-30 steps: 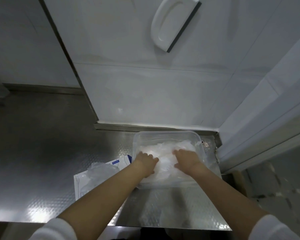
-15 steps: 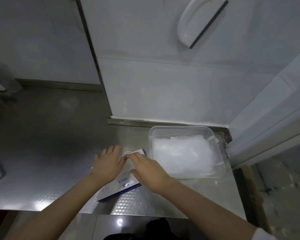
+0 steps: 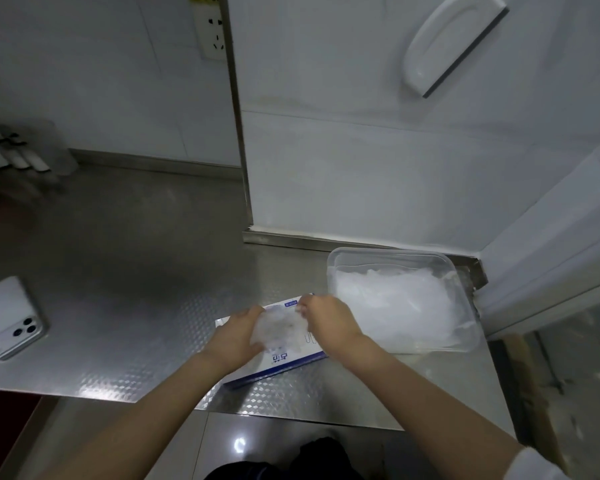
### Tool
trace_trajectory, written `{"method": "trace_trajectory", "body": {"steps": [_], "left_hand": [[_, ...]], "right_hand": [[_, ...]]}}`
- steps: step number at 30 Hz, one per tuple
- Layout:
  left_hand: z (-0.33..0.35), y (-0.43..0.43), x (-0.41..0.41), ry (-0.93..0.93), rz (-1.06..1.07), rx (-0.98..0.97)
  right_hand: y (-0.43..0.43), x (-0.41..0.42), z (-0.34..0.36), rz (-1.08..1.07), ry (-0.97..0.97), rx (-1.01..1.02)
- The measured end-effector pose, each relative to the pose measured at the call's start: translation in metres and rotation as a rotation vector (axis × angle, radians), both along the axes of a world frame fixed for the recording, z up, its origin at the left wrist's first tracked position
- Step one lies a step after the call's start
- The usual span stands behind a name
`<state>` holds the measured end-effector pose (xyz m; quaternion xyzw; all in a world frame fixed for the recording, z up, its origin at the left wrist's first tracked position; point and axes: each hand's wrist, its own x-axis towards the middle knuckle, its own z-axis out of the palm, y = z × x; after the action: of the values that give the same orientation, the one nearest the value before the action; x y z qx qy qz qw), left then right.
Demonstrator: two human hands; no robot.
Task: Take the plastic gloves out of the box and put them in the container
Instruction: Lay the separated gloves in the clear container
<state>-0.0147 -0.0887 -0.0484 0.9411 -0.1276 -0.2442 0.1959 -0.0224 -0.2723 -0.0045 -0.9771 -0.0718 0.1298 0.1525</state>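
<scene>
— While the fingers (image 3: 303,305) of the left hand (image 3: 238,336) and right hand (image 3: 329,322) clutch a bunch of plastic gloves (image 3: 279,329), where is it?
— Over the box (image 3: 291,362), just beside the container (image 3: 388,252) on the worktop (image 3: 136,306); I think they stand so close to keep the carry short.

Plastic gloves (image 3: 279,327), seemingly, between left hand (image 3: 236,336) and right hand (image 3: 329,322)

My left hand (image 3: 238,336), right hand (image 3: 329,320) and gloves (image 3: 279,329) hide most of the box (image 3: 291,363); I can't read its print. Blurred items (image 3: 11,150) far left are cut off.
</scene>
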Motion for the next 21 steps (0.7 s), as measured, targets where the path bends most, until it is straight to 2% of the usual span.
{"method": "trace_trajectory", "body": {"steps": [7, 11, 14, 19, 21], "left_hand": [[-0.007, -0.003, -0.002, -0.053, -0.072, 0.127], [0.003, -0.009, 0.006, 0.062, -0.094, 0.129], [0.030, -0.023, 0.018, 0.144, -0.121, -0.034], [0.077, -0.055, 0.036, -0.081, 0.051, -0.482], [0.090, -0.070, 0.042, -0.127, 0.009, -0.574]], "right_hand": [[-0.035, 0.011, 0.035, -0.256, -0.180, 0.256], [-0.058, 0.016, 0.057, -0.337, -0.279, 0.352], [-0.075, 0.018, 0.070, -0.349, -0.342, 0.319], [-0.099, 0.017, 0.077, -0.264, -0.200, 0.351], [-0.106, 0.015, 0.081, -0.209, -0.116, 0.368]]}}
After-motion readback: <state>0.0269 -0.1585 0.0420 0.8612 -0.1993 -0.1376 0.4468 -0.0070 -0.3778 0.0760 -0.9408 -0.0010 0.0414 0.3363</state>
